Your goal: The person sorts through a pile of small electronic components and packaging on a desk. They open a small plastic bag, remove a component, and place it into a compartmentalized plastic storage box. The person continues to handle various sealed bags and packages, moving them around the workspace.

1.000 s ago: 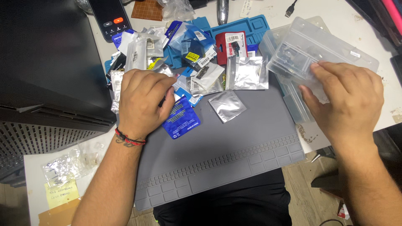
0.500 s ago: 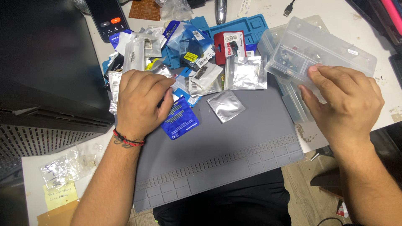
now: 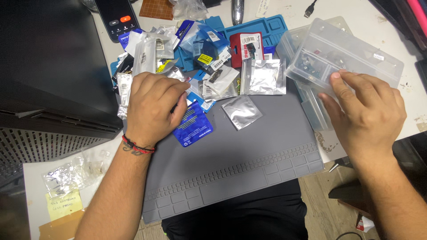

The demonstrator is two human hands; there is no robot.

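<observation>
A grey work mat (image 3: 249,155) covers the white desk, one black case at its left. The left hand (image 3: 153,109) lies curled among many small packets, one blue pouch (image 3: 193,125) beside it, grasping nothing clearly. The right hand (image 3: 367,113) rests open-fingered on one clear compartment box (image 3: 351,49).

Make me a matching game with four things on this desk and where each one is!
Things:
1. blue packet
2. clear plastic box
3. phone
4. yellow note

Places:
A. bottom left corner of the desk
B. under the fingers of the right hand
C. top of the desk, screen lit
D. on the grey mat, beside the left hand

Pairs: 1-D, 2-B, 3-C, 4-A
</observation>
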